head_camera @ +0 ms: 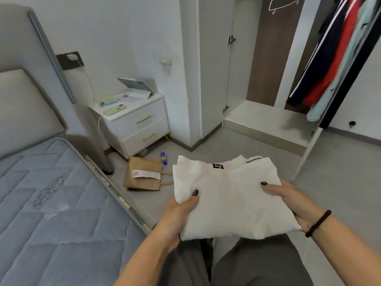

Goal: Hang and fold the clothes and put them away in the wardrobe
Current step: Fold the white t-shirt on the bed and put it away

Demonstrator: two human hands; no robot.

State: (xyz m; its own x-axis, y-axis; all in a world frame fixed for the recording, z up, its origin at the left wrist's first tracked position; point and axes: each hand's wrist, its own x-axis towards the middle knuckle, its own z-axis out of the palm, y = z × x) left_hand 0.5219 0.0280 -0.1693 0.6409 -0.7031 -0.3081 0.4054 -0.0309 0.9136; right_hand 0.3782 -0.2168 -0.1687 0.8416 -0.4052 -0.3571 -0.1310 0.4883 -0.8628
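While both hands grasp one folded white garment (231, 195) — left hand (177, 213) and right hand (294, 203) at its sides, thumbs on top — the open wardrobe (266, 122) ahead holds about four hanging garments (338, 58); one nightstand (136, 122) — two drawers.

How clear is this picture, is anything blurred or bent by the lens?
Head view: the folded white shirt and both hands, left and right, look fairly sharp; the hanging clothes in the wardrobe are smeared; wide-angle distortion bows the bed's headboard; lighting is soft and even.
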